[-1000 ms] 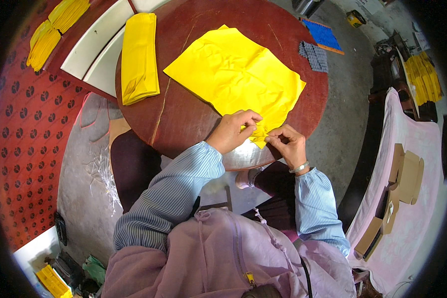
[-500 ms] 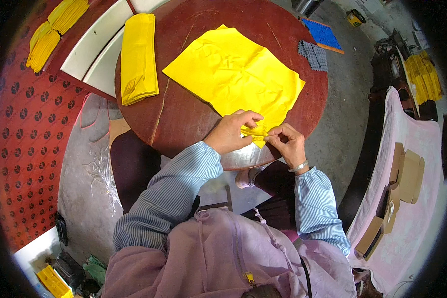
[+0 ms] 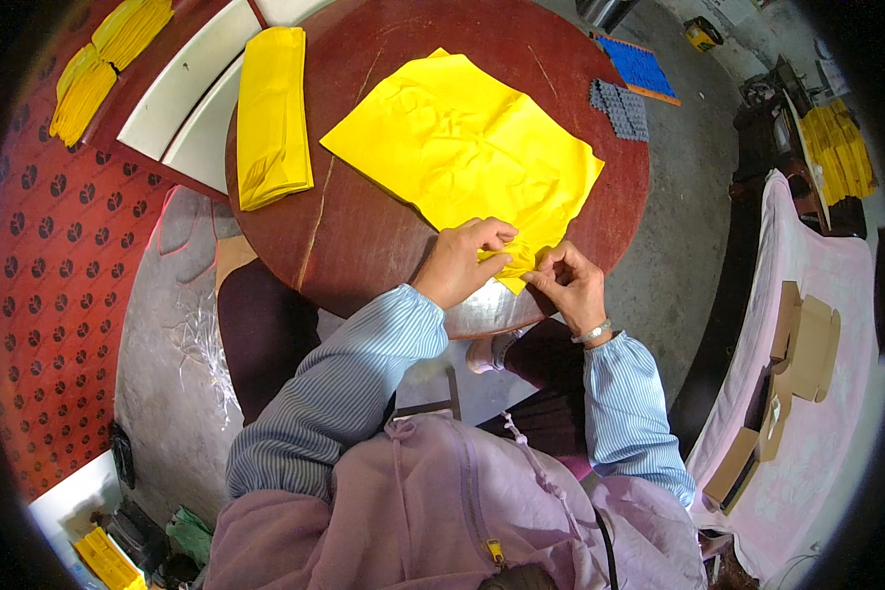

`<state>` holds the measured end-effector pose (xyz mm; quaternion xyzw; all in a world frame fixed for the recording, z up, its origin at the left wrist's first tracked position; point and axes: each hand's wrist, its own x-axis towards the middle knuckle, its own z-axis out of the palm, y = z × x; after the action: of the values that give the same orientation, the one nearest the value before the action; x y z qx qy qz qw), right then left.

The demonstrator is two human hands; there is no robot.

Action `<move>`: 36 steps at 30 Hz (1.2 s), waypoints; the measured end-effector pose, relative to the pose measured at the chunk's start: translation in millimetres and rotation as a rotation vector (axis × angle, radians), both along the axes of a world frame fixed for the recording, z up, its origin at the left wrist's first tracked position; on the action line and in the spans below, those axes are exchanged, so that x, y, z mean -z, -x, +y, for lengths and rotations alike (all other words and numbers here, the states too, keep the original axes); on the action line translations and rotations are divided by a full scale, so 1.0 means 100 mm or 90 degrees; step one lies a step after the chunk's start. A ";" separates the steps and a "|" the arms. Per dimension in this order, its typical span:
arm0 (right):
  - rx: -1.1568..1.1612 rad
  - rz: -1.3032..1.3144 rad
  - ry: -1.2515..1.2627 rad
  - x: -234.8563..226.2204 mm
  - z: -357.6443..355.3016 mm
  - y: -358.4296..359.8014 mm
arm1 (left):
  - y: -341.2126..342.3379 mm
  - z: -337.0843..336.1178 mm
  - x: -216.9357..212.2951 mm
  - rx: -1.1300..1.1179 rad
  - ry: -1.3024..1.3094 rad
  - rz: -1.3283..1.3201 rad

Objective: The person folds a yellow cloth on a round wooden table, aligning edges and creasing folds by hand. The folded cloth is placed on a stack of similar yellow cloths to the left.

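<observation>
A bright yellow fabric sheet (image 3: 472, 147), creased and roughly four-cornered, lies slantwise on a round red-brown table (image 3: 383, 246). Its near corner is bunched up between my hands. My left hand (image 3: 462, 264) has its fingers curled at the gathered fabric, thumb and forefinger on either side of a fold. To its right, my right hand (image 3: 572, 287) pinches the edge of that same corner between thumb and forefinger. The undersides of the fingers and whatever lies beneath the gathers are hidden.
A folded yellow fabric stack (image 3: 273, 118) lies at the table's left. A grey textured cloth (image 3: 618, 108) hangs over its right edge, with a blue mat (image 3: 639, 69) beyond. Opened cardboard boxes (image 3: 814, 349) rest on a pink-covered surface at far right.
My left hand has shifted slightly right, and its thumb and forefinger are closer together over the gathered corner. My right hand stays at nearly the same spot, still pinching the fabric.
</observation>
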<state>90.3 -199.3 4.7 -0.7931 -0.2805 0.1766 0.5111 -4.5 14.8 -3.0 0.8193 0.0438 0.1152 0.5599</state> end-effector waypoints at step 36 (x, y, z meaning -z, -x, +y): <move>-0.021 -0.056 0.053 -0.04 0.02 -0.06 | 0.03 0.14 -0.14 0.090 0.014 0.067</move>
<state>96.2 -196.9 9.1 -0.8158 -0.3079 0.1616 0.4621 -7.7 28.7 11.4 0.8191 0.0166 0.0316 0.5726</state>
